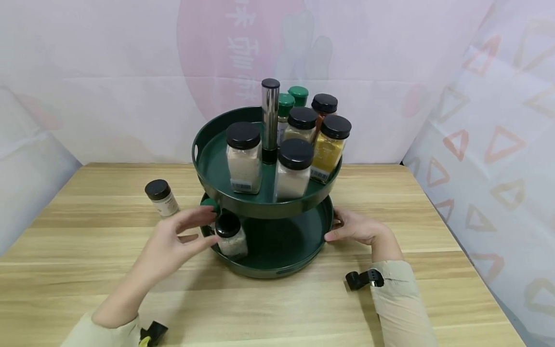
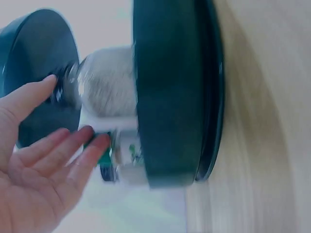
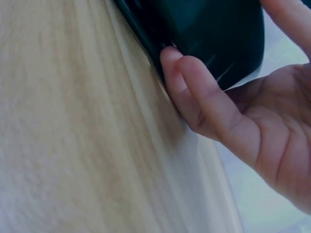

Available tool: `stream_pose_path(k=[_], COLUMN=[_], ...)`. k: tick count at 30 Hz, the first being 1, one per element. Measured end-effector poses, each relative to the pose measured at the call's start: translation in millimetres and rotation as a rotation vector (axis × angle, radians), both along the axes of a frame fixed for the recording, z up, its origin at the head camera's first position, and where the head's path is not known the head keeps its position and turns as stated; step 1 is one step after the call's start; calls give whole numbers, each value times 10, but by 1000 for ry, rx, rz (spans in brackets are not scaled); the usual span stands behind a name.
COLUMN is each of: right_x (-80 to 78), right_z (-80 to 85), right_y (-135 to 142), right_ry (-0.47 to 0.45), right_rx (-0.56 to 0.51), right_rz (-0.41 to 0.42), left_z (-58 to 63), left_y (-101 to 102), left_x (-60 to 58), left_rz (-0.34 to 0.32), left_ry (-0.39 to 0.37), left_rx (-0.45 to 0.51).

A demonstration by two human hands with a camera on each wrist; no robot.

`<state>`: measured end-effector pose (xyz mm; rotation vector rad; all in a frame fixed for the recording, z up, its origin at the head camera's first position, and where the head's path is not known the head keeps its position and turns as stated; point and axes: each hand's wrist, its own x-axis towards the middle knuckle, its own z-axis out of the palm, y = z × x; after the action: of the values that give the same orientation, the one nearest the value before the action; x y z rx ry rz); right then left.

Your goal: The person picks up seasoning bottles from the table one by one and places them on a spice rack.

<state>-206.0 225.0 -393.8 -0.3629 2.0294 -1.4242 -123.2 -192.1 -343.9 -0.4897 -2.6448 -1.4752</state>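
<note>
A dark green two-tier turntable rack [image 1: 269, 211] stands on the wooden table. My left hand [image 1: 166, 246] reaches to its lower tray [image 1: 284, 248] from the left, fingers spread. On that tray sits a clear jar [image 1: 234, 245] of pale grains with a black lid. In the left wrist view my thumb is at the jar's lid [image 2: 60, 87], and my fingertips are by a green-capped bottle [image 2: 104, 150] beside it. At the lower tray's right side, my right hand [image 1: 357, 226] grips the rim, its fingers [image 3: 199, 80] bent against the tray's edge.
Several spice jars crowd the upper tray, including a white-powder jar [image 1: 244, 166] and a yellow-powder jar [image 1: 327, 152]. A metal post [image 1: 270, 115] rises from its middle. Left of the rack, a small black-lidded jar [image 1: 165, 198] stands on the table. Printed cloth [image 1: 130, 106] hangs behind.
</note>
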Motion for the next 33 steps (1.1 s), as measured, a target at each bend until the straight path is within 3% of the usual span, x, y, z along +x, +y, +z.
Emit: stream_pose_path(k=[6,10,14,17,19,26,33], right_x=[-19,-33,-34,-27,-22,-19,-12], right_z=[6,12,14,9,3,-14,-17], right_y=[-18,-15,-3,4,9,12,12], right_ry=[4,18,26,22,22,22,33], right_rx=[-2,8,14,8,6,6,-13], right_rz=[14,8,1,-2,-1,-8,0], left_z=[66,83,54,-9,-68,-288,-385], left_y=[-206,-339,-503,-659,-758,-925,-901], left_x=[-27,-138,-294,-386,-442,-649,-795], left_rz=[28,46,171,313,363,301,286], left_ry=[190,259,283,219,142,-71,-176], left_rx=[159,287,316,208,137,114,116])
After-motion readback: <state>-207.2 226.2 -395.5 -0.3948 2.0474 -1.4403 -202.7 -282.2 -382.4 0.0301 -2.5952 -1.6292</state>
